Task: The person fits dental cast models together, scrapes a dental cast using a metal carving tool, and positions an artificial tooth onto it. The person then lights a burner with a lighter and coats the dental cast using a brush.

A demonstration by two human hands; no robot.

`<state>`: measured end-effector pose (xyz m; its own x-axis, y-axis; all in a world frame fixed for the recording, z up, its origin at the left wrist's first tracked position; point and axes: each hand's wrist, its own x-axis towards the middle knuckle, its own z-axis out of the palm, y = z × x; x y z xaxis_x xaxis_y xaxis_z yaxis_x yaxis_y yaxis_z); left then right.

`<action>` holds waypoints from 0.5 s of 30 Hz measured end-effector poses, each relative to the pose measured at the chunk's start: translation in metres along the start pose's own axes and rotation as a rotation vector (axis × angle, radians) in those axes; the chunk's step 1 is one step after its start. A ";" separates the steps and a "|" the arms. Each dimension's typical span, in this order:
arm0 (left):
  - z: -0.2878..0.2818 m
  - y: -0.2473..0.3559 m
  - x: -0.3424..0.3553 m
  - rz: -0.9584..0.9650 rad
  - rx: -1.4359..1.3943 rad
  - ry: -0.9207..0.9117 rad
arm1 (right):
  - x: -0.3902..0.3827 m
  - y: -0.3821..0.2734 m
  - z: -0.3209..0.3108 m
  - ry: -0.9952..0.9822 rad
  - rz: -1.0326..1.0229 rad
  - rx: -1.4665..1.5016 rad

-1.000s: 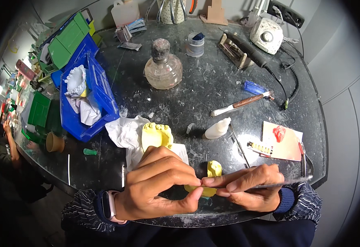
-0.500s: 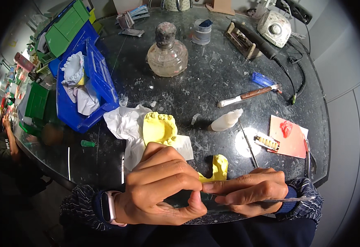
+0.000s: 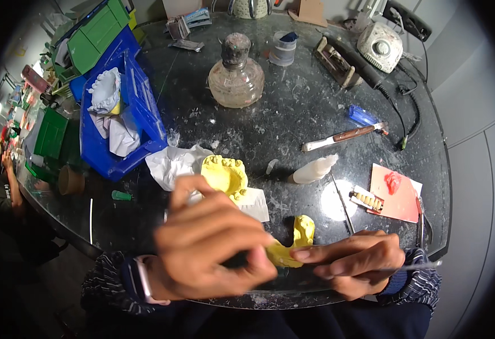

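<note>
At lower centre, a yellow plaster cast lies partly hidden by the hands; the right hand grips a slim metal instrument, its shaft jutting rightward, perhaps tucked there to leave finger and thumb free; the left hand is curled but blurred, so whether it holds anything I cannot tell; left of centre, a second cast appears set on white tissue, probably for protection; a second ago the hands met, whereas now they stand apart.

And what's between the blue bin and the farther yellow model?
In the head view, crumpled white paper lies between the blue bin and the farther yellow model.
</note>
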<state>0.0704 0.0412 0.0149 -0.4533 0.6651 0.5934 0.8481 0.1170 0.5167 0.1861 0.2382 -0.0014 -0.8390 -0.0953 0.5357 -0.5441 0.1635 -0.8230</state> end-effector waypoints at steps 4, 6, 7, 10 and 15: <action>-0.023 -0.031 0.007 -0.031 0.143 0.098 | 0.002 0.009 0.003 0.185 0.168 0.225; -0.025 -0.036 0.010 -0.064 0.106 0.140 | 0.001 0.006 0.003 0.230 0.277 0.264; -0.025 -0.035 0.010 -0.132 0.074 0.161 | 0.000 0.005 0.004 0.227 0.275 0.266; -0.024 -0.035 0.010 -0.269 0.002 0.175 | 0.003 0.004 0.004 0.259 0.214 0.306; -0.013 -0.035 0.011 -0.104 -0.289 -0.029 | 0.004 0.007 0.000 0.257 0.205 0.249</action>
<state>0.0321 0.0343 0.0115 -0.5220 0.6818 0.5124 0.6826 -0.0262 0.7303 0.1792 0.2389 -0.0055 -0.9178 0.1676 0.3598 -0.3780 -0.0921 -0.9212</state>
